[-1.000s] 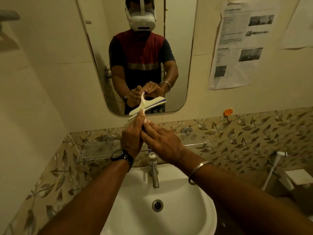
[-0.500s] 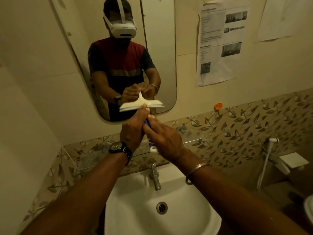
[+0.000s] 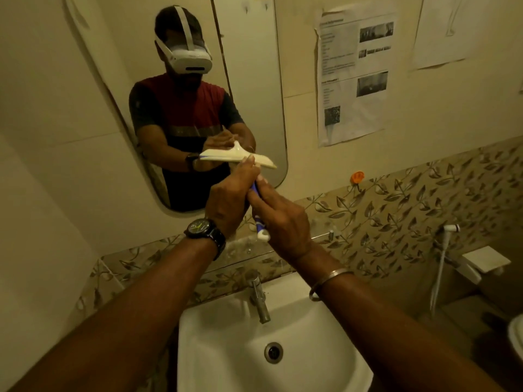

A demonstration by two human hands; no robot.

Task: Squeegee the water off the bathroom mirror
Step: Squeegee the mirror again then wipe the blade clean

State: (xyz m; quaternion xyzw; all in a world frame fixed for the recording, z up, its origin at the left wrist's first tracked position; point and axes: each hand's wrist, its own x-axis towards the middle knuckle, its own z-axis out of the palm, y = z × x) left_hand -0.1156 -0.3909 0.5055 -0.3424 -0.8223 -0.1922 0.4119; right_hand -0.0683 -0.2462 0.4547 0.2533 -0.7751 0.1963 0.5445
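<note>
The squeegee [image 3: 237,158] is up at the lower right part of the bathroom mirror [image 3: 254,94], its cream head lying nearly level and tilted slightly down to the right, close above the mirror's rounded bottom corner. Whether the blade actually presses on the glass cannot be told. The left hand [image 3: 229,199] grips the blue and white handle just below the head, fingers wrapped round it and one fingertip reaching up onto the head. The right hand [image 3: 280,219] lies lower on the handle with its fingers fairly straight along it, resting rather than clenched; the handle's white end shows between the two hands. A dark wristwatch [image 3: 205,230] sits on the left wrist and a metal bangle [image 3: 328,281] on the right. Below are a white washbasin [image 3: 226,349] and its tap [image 3: 260,298], and a printed sheet [image 3: 353,75] hangs on the wall right of the mirror.
</note>
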